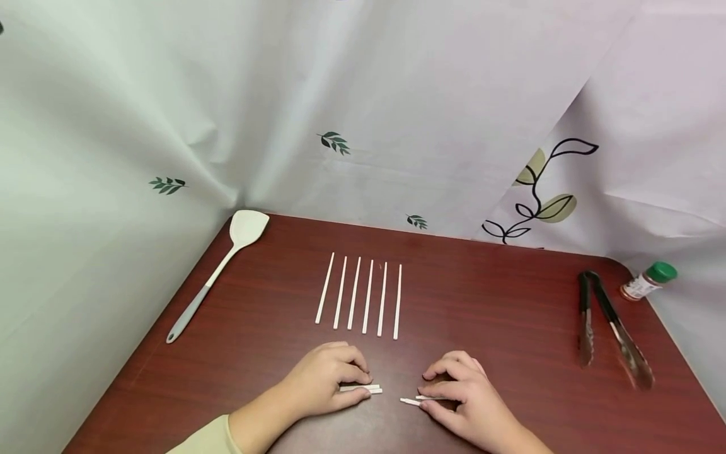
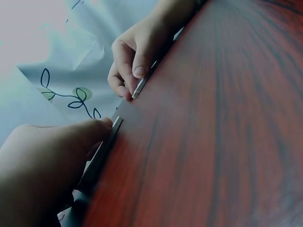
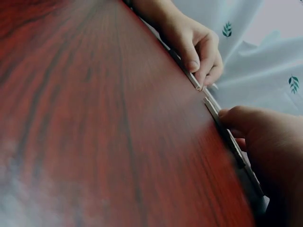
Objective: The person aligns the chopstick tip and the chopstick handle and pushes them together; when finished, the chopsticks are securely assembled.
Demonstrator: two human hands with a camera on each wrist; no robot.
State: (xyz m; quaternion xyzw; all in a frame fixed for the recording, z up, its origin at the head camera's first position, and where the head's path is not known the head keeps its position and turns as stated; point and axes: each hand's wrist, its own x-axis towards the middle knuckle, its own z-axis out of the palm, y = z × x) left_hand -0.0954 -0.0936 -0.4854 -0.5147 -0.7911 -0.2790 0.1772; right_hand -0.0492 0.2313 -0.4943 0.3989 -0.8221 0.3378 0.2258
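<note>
Near the front of the table, my left hand (image 1: 329, 381) pinches a pair of thin white sticks (image 1: 375, 389) between thumb and fingers. Their ends stick out toward the right, side by side. My right hand (image 1: 462, 397) pinches two more slim white sticks (image 1: 409, 401), whose tips point left and are not level with each other. A gap of bare table separates the two pairs. Palms and fingers hide the rest of each stick. Beyond the hands, several long white sticks (image 1: 367, 296) lie apart in a row, roughly parallel.
A white spatula (image 1: 248, 228) with a grey handle lies along the table's left edge. On the right are metal tongs (image 1: 615, 321) with black handles, spread apart, and a green-capped spice jar (image 1: 646, 282) by the corner. A patterned white curtain (image 1: 397, 126) encloses the table.
</note>
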